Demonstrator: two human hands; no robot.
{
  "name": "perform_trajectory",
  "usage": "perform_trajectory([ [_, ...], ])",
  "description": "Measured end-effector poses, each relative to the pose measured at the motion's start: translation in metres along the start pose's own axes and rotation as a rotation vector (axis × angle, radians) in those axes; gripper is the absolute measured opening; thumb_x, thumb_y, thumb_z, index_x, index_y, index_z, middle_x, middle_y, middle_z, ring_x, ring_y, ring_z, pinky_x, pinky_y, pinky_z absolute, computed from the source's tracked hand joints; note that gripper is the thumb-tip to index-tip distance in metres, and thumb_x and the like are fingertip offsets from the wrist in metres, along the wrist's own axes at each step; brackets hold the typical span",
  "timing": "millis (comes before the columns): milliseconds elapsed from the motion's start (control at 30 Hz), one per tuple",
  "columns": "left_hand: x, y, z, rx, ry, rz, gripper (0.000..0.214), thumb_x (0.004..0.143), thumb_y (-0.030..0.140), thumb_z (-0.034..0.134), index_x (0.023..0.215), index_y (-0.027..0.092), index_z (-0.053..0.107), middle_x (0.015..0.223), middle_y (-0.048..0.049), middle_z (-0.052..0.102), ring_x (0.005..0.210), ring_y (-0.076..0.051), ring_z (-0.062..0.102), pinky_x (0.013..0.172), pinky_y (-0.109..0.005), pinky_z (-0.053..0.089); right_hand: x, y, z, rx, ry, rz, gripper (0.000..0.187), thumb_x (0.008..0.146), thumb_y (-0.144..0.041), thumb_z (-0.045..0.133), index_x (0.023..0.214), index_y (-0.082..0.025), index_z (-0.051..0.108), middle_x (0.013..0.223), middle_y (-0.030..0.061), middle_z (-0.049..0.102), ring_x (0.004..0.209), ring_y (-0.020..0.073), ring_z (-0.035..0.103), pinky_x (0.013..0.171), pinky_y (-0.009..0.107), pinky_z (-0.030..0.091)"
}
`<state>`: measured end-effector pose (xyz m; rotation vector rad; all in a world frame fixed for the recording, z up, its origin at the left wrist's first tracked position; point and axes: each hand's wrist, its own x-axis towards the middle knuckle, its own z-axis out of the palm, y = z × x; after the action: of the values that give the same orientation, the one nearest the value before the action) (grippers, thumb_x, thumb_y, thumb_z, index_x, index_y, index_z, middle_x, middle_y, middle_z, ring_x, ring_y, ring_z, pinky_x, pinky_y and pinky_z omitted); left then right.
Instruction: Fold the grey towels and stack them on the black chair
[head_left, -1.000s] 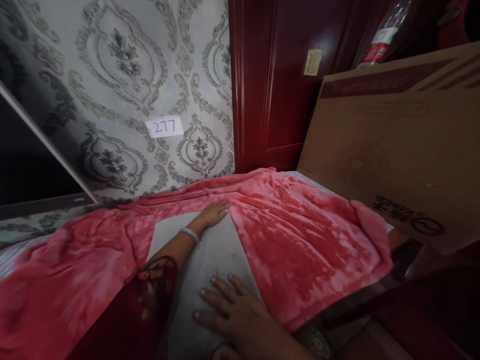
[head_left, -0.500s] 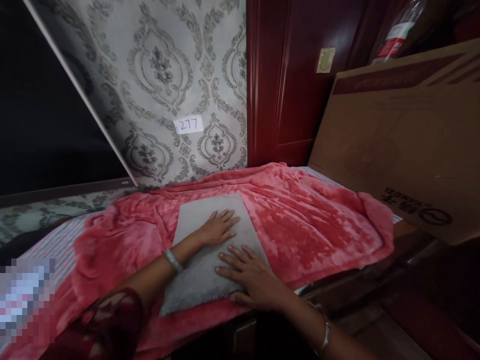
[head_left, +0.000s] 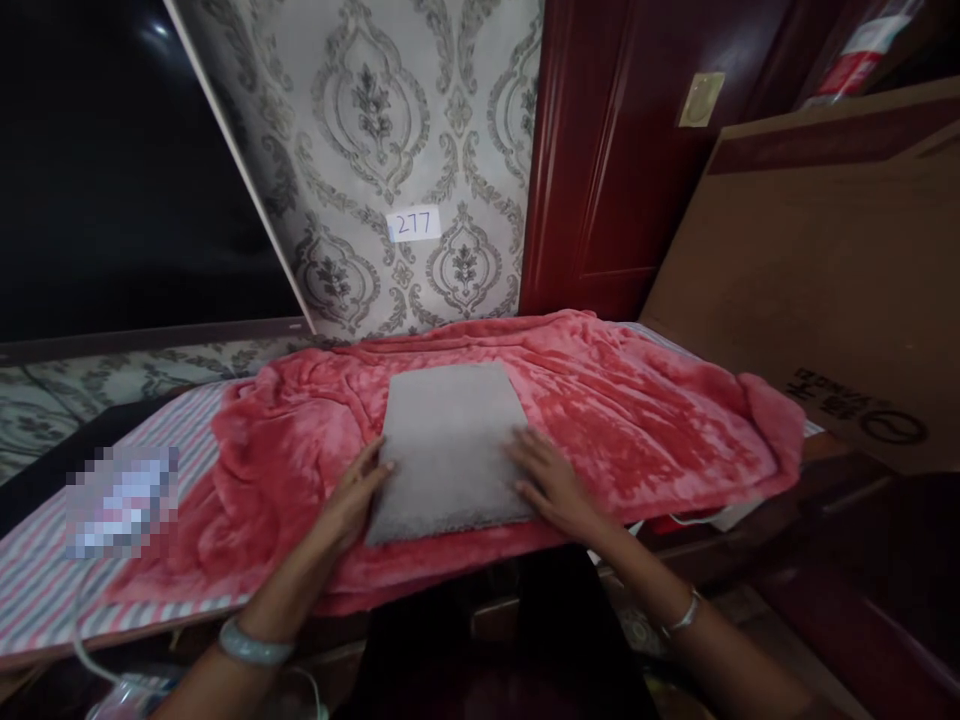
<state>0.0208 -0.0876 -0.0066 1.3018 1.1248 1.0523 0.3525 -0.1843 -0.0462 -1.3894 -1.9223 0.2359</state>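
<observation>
A striped cloth (head_left: 45, 590) covers the table (head_left: 825, 447), under a rumpled pink blanket (head_left: 645, 420).

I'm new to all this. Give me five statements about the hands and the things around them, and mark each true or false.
1. The gray sheet lies on the pinkish-red blanket. True.
2. The white card reads 311. False: it reads 277.
3. The left hand is at the gray sheet's left edge. True.
4. The cardboard box stands left of the blanket. False: it stands to the right.
5. The right hand is at the gray sheet's right edge. True.
</observation>
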Motion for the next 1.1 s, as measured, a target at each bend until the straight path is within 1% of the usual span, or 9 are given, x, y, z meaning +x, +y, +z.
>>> perform_trajectory([
  [100, -0.011, 0.008, -0.002, -0.242, 0.012, -0.188, 0.076, 0.071, 0.029, 0.081, 0.14, 0.02, 0.052, 0.123, -0.0111, 0.069, 0.106, -0.024, 0.068, 0.088, -0.033, 0.055, -0.007, 0.025, 0.002, 0.141, 0.216, 0.192, 0.06, 0.094, -0.051, 0.053, 0.147, -0.022, 0.053, 0.15, 0.0148, 0.051, 0.14, 0.0303, 0.046, 0.116, 0.056, 0.035],
  [200, -0.016, 0.017, -0.001, -0.315, -0.028, -0.267, 0.076, 0.07, 0.019, 0.08, 0.139, 0.022, 0.05, 0.105, -0.0052, 0.074, 0.085, -0.019, 0.071, 0.074, -0.029, 0.056, -0.011, 0.03, 0.005, 0.342, 0.258, 0.326, 0.07, 0.085, -0.053, 0.062, 0.146, -0.021, 0.052, 0.139, 0.0153, 0.06, 0.125, 0.0306, 0.06, 0.109, 0.055, 0.045],
  [400, -0.02, 0.023, 0.003, -0.363, -0.205, -0.348, 0.044, 0.067, 0.019, 0.081, 0.108, 0.008, 0.07, 0.102, -0.0125, 0.076, 0.09, -0.024, 0.072, 0.079, -0.031, 0.058, -0.004, 0.007, -0.004, 0.849, 0.31, 0.606, 0.082, 0.07, -0.044, 0.079, 0.144, -0.023, 0.052, 0.126, 0.0117, 0.068, 0.114, 0.0275, 0.065, 0.102, 0.047, 0.049],
  [500, -0.02, 0.02, 0.002, -0.373, -0.2, -0.392, 0.043, 0.065, 0.022, 0.084, 0.103, 0.005, 0.072, 0.099, -0.0148, 0.077, 0.087, -0.025, 0.073, 0.075, -0.032, 0.058, 0.001, 0.002, -0.014, 1.07, 0.248, 0.728, 0.069, 0.067, -0.041, 0.082, 0.13, -0.024, 0.062, 0.115, 0.0088, 0.073, 0.105, 0.027, 0.068, 0.095, 0.044, 0.053],
  [600, -0.021, 0.016, 0.001, -0.384, -0.192, -0.384, 0.051, 0.064, 0.022, 0.086, 0.11, 0.006, 0.071, 0.097, -0.0139, 0.077, 0.088, -0.026, 0.073, 0.077, -0.033, 0.058, 0.003, -0.002, -0.019, 1.197, 0.109, 0.713, 0.049, 0.067, -0.044, 0.081, 0.108, -0.02, 0.071, 0.104, 0.0082, 0.076, 0.099, 0.0274, 0.07, 0.09, 0.042, 0.054],
  [700, -0.022, 0.014, 0.001, -0.371, -0.194, -0.42, 0.048, 0.066, 0.022, 0.086, 0.11, 0.008, 0.072, 0.096, -0.013, 0.078, 0.089, -0.027, 0.073, 0.079, -0.034, 0.058, 0.005, -0.007, -0.019, 1.2, 0.077, 0.69, 0.045, 0.065, -0.049, 0.081, 0.097, -0.018, 0.073, 0.1, 0.0074, 0.077, 0.097, 0.0272, 0.07, 0.089, 0.04, 0.054],
  [833, -0.023, 0.015, 0.002, -0.356, -0.189, -0.465, 0.041, 0.069, 0.025, 0.084, 0.107, 0.012, 0.073, 0.098, -0.0121, 0.078, 0.092, -0.028, 0.073, 0.073, -0.031, 0.058, 0.009, -0.014, -0.016, 1.095, 0.123, 0.663, 0.052, 0.062, -0.043, 0.084, 0.107, -0.021, 0.072, 0.105, 0.0046, 0.076, 0.094, 0.0252, 0.069, 0.086, 0.037, 0.054],
  [933, -0.024, 0.015, 0.003, -0.371, -0.175, -0.448, 0.05, 0.068, 0.023, 0.085, 0.115, 0.011, 0.071, 0.1, -0.0121, 0.078, 0.091, -0.027, 0.073, 0.07, -0.03, 0.057, 0.011, -0.015, -0.016, 1.086, 0.126, 0.653, 0.058, 0.063, -0.039, 0.084, 0.116, -0.023, 0.068, 0.109, 0.0038, 0.075, 0.092, 0.023, 0.069, 0.082, 0.034, 0.053],
  [1100, -0.025, 0.013, 0.005, -0.4, -0.177, -0.417, 0.068, 0.062, 0.024, 0.089, 0.124, 0.009, 0.066, 0.103, -0.0136, 0.077, 0.087, -0.026, 0.073, 0.072, -0.03, 0.058, 0.013, -0.013, -0.019, 1.174, 0.057, 0.719, 0.061, 0.065, -0.039, 0.083, 0.12, -0.02, 0.063, 0.104, 0.0066, 0.074, 0.082, 0.0208, 0.068, 0.072, 0.031, 0.052],
])
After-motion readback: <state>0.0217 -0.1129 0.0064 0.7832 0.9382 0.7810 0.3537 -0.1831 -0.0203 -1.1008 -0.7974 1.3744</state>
